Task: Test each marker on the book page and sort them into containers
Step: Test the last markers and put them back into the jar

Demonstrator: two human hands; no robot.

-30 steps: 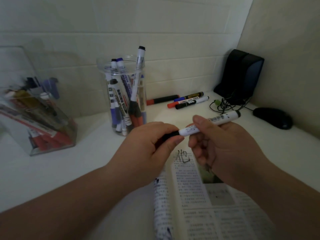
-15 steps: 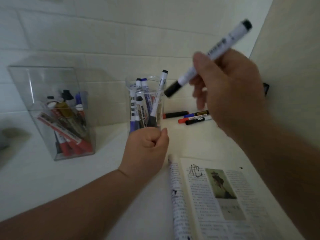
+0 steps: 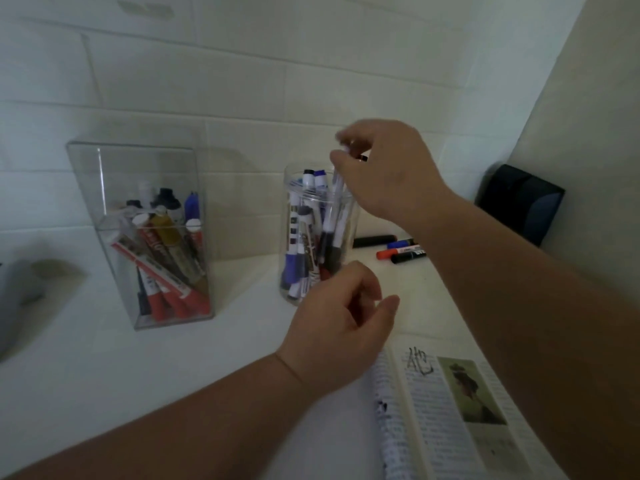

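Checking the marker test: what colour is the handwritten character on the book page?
The handwritten character on the book page is black; head view shows it.

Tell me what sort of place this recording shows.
Probably a desk in a room corner, home or office: a white tabletop against a tiled wall, an open book, and a marker-filled clear box and jar.

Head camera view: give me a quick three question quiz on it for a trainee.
1. True or false: the left hand holds a marker.
2. The right hand pinches a marker whose lower end is inside which? A round jar, B rectangular box, C tabletop.
3. Fill in: the handwritten test mark sits on the open ____.
Key: 1 false; 2 A; 3 book.
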